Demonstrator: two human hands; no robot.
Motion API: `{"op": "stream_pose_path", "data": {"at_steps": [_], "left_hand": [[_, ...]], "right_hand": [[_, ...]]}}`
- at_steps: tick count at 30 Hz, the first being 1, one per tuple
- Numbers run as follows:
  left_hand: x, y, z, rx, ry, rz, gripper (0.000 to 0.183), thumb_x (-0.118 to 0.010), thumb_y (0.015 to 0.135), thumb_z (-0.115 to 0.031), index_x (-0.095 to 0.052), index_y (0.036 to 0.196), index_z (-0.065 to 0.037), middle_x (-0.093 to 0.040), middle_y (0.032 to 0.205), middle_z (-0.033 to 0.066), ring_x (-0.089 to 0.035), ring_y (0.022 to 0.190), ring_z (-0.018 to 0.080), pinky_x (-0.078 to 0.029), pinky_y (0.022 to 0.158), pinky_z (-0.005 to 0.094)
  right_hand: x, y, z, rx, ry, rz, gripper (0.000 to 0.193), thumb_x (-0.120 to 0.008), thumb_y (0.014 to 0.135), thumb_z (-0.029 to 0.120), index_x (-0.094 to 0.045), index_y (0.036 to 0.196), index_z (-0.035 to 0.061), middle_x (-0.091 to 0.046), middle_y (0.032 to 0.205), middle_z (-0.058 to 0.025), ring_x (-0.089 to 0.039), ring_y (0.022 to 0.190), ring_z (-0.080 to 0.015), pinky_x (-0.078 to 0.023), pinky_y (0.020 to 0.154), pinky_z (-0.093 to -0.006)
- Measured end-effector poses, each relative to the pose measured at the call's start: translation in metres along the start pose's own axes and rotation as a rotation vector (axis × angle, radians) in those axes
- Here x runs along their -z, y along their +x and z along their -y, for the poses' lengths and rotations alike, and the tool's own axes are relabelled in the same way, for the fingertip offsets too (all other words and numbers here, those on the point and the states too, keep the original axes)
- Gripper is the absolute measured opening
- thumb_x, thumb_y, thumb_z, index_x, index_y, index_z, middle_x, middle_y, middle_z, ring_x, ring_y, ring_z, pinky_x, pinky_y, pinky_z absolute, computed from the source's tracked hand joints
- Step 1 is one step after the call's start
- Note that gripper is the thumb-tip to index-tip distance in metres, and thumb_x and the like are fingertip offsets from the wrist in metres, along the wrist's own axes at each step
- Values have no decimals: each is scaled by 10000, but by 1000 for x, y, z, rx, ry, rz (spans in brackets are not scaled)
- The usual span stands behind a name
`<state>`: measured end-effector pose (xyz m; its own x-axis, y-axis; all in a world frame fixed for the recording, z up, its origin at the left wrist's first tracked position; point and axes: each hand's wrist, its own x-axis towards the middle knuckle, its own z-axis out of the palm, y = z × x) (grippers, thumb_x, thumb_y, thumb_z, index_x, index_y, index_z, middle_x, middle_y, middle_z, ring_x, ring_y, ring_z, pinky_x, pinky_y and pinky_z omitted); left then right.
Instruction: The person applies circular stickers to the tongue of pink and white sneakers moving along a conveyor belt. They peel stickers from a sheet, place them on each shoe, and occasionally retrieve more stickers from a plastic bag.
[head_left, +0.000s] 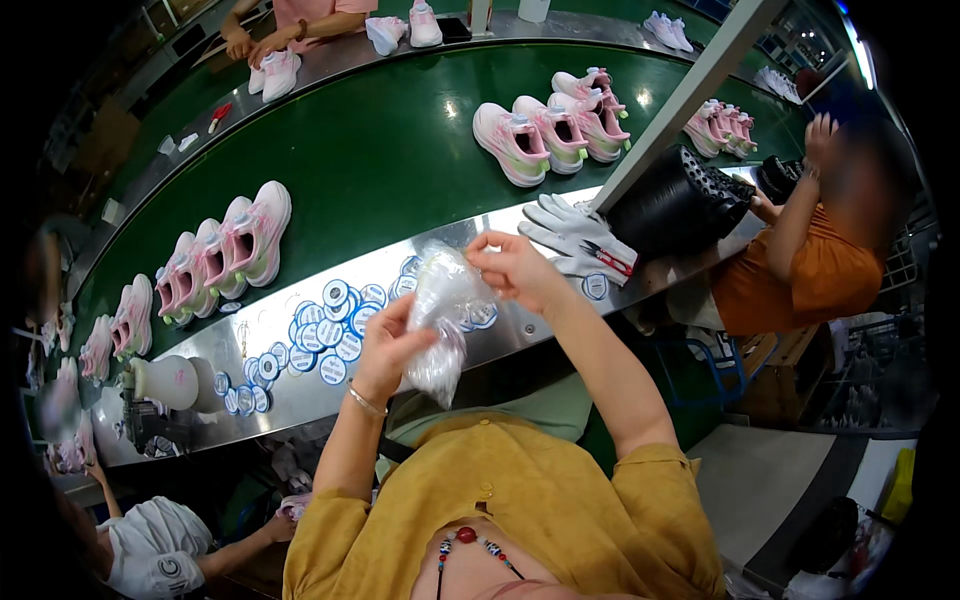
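Note:
Between my two hands is a clear plastic bag [438, 295], crumpled and bulging, its lower end hanging toward my lap. My left hand [392, 345] grips its left side, thumb laid across the plastic. With fingers pinched together, my right hand [512, 268] holds the bag's upper right edge. What the bag contains cannot be made out. Under and beside it, many round blue-and-white tags [330, 325] lie in a loose pile on the metal ledge [500, 345]. A few of them peek out just right of the bag.
White work gloves [570, 235] with red-handled snips [608, 258] lie right of my hands, before a black cylinder [665, 205]. Pink-white sneakers [222, 250] stand in groups on the green conveyor belt [385, 150]. A machine with a white roll [165, 382] stands left. Co-workers sit around.

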<state>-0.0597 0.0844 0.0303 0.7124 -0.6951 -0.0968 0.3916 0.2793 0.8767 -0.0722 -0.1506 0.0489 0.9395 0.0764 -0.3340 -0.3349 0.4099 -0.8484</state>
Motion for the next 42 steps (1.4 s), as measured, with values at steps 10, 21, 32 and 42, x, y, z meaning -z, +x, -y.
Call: {"op": "stream_pose_path", "data": {"at_steps": [10,21,32,42], "left_hand": [[-18,-36,22,-106,425,123,627,-714,720,-39,-461,1284,63,-616,1073,100,-570,955,131,-457,835,259],[-17,-22,32,-255,442,-169,514,-681,830,-123,-439,1249,51,-561,1057,84,-517,962,139,-424,854,260],[-12,6,35,-86,644,-235,439,-708,811,-69,-501,1187,19,-590,971,48,-544,868,100,-456,780,225],[-22,48,12,213,81,19,299,-660,841,-31,-524,1100,30,-598,931,6,-559,847,60,-467,726,204]], "right_hand": [[-16,-32,-19,232,-102,-127,81,-625,846,72,-628,910,22,-586,784,-5,-521,698,-66,-404,619,-192],[77,-51,-29,273,-1646,-742,502,-683,803,232,-516,1208,-12,-566,1084,-200,-558,923,-295,-464,809,-371],[18,-32,-26,326,-470,-266,259,-672,840,91,-594,1070,-1,-591,886,5,-534,775,-46,-436,671,-186],[34,-32,-31,267,-370,-294,177,-655,857,134,-631,1001,34,-582,850,5,-524,728,-77,-431,637,-234]]}}
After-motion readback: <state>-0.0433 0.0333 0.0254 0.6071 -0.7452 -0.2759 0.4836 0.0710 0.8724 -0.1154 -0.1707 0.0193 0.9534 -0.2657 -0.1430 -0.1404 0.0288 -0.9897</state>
